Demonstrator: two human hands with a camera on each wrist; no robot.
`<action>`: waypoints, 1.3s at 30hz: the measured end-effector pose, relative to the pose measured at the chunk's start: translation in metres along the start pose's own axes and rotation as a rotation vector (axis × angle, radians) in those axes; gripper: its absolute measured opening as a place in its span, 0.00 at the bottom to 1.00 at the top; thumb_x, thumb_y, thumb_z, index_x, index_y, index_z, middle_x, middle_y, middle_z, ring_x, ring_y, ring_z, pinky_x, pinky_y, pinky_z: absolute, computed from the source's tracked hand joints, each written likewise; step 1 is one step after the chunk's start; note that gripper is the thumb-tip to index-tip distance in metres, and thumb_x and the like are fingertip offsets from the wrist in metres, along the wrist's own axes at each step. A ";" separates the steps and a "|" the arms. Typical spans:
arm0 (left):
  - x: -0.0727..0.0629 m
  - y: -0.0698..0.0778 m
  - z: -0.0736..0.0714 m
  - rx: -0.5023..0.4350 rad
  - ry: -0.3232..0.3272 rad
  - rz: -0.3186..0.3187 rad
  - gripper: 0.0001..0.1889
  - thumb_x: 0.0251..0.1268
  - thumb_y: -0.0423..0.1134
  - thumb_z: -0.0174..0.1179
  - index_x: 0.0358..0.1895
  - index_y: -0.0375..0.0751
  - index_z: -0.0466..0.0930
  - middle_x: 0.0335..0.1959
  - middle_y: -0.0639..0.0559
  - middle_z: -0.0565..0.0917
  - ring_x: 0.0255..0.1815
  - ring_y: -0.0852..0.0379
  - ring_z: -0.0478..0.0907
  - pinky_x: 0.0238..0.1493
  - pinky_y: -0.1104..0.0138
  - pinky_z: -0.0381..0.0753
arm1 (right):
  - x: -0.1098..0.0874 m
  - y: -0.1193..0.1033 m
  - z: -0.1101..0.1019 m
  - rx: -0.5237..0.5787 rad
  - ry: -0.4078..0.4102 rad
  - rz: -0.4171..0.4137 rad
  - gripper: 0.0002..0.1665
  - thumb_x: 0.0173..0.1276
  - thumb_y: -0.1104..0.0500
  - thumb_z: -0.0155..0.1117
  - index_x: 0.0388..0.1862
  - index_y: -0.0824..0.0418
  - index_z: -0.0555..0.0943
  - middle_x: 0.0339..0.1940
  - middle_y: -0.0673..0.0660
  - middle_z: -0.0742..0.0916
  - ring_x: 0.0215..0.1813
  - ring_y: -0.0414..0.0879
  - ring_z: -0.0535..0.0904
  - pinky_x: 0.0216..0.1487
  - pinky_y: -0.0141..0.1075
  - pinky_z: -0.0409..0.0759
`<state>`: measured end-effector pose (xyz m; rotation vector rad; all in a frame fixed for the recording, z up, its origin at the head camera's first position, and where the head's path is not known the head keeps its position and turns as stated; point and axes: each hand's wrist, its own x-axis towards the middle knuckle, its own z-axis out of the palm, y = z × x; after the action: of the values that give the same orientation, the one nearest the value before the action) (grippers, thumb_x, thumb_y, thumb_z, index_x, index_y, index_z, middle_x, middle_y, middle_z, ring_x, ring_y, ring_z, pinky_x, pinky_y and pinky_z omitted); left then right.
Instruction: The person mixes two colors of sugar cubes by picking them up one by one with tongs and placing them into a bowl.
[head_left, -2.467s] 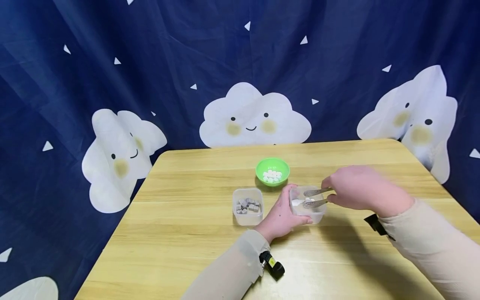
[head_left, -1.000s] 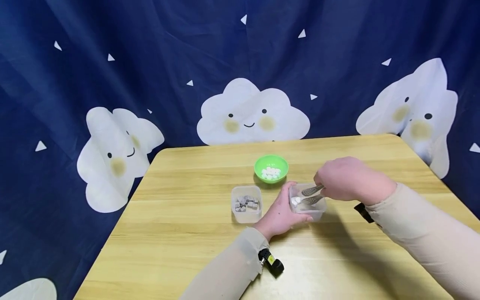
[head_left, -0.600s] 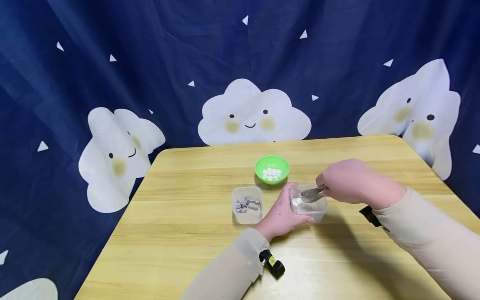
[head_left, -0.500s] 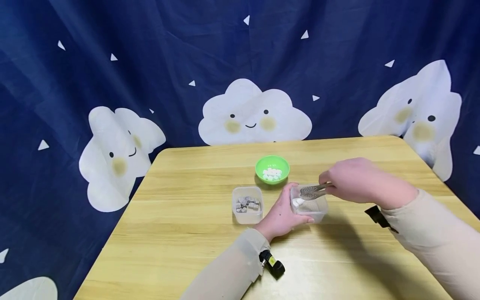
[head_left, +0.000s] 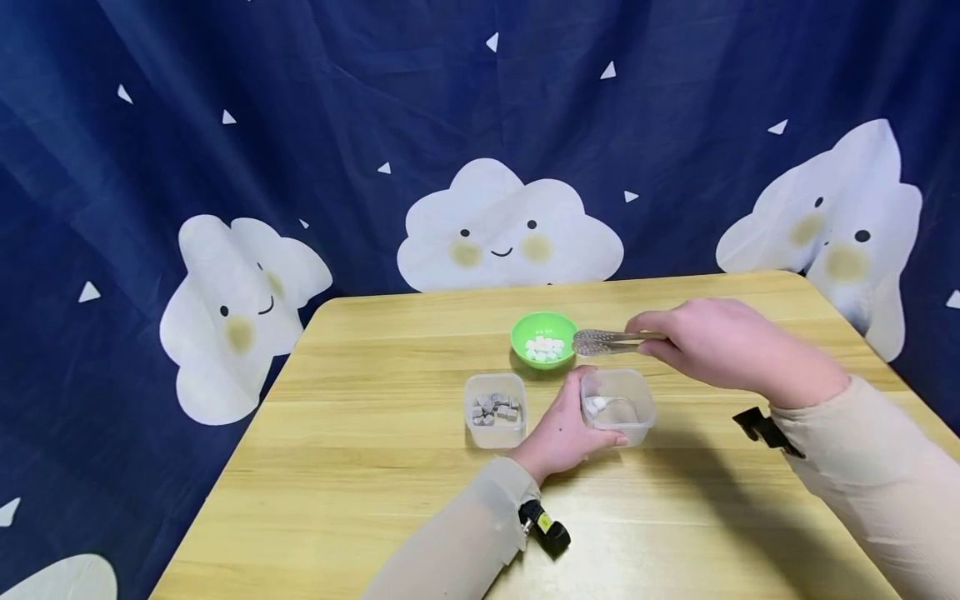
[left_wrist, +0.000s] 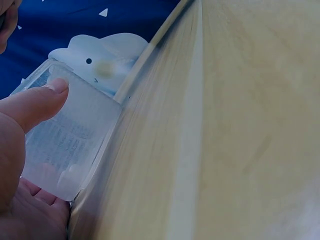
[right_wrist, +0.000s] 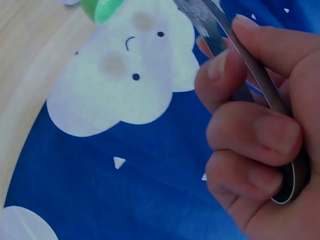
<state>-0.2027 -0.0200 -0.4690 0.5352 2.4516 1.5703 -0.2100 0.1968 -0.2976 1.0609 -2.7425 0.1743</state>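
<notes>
My right hand [head_left: 720, 346] holds metal tongs [head_left: 611, 340], its fingers curled round both arms in the right wrist view. The perforated tong heads lie close together at the right rim of a green bowl [head_left: 525, 323], which holds several small white pieces [head_left: 545, 348]. Whatever is between the heads is hidden. My left hand [head_left: 562, 425] grips a clear plastic container [head_left: 637, 429] from its left side, thumb along the near wall. A few white pieces [head_left: 595, 405] sit in that container's left part. In the left wrist view, the thumb presses the container's wall [left_wrist: 85, 115].
Left of the left hand stands a second clear container [head_left: 495, 442] with several grey cubes [head_left: 497, 409]. All stand on a wooden table [head_left: 360, 400]. Behind its far edge hangs a dark blue curtain [head_left: 322, 100] with white clouds.
The right hand has lifted the tongs out of the container and moved them up and left to the green bowl's rim. The tong heads have closed together. The left hand stays on the container.
</notes>
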 end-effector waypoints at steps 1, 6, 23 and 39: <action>0.000 0.000 0.000 -0.002 0.001 0.001 0.56 0.45 0.47 0.82 0.77 0.59 0.52 0.69 0.60 0.70 0.62 0.62 0.71 0.68 0.61 0.67 | 0.001 0.000 0.002 0.000 0.011 0.002 0.12 0.69 0.58 0.69 0.51 0.49 0.85 0.25 0.41 0.83 0.23 0.36 0.74 0.25 0.44 0.77; 0.000 0.000 0.000 0.003 0.001 -0.003 0.57 0.45 0.47 0.83 0.77 0.60 0.52 0.68 0.59 0.70 0.61 0.62 0.72 0.67 0.62 0.69 | 0.008 0.004 0.015 -0.012 0.060 0.003 0.11 0.68 0.58 0.69 0.49 0.52 0.85 0.24 0.44 0.83 0.22 0.38 0.73 0.23 0.43 0.75; -0.001 0.001 -0.001 0.008 0.008 -0.004 0.55 0.45 0.47 0.83 0.75 0.63 0.53 0.66 0.60 0.70 0.60 0.63 0.72 0.65 0.62 0.69 | 0.029 0.019 0.059 0.015 0.078 0.074 0.10 0.70 0.55 0.68 0.49 0.51 0.85 0.25 0.47 0.85 0.22 0.43 0.76 0.22 0.48 0.75; -0.001 0.001 -0.001 0.028 0.004 0.003 0.55 0.46 0.48 0.82 0.75 0.63 0.53 0.67 0.58 0.70 0.62 0.62 0.72 0.66 0.62 0.69 | 0.036 0.017 0.069 0.042 0.019 0.119 0.09 0.71 0.54 0.67 0.48 0.53 0.85 0.26 0.47 0.85 0.25 0.45 0.78 0.23 0.49 0.75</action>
<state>-0.2020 -0.0210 -0.4681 0.5408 2.4804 1.5418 -0.2570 0.1736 -0.3574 0.9009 -2.7981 0.2583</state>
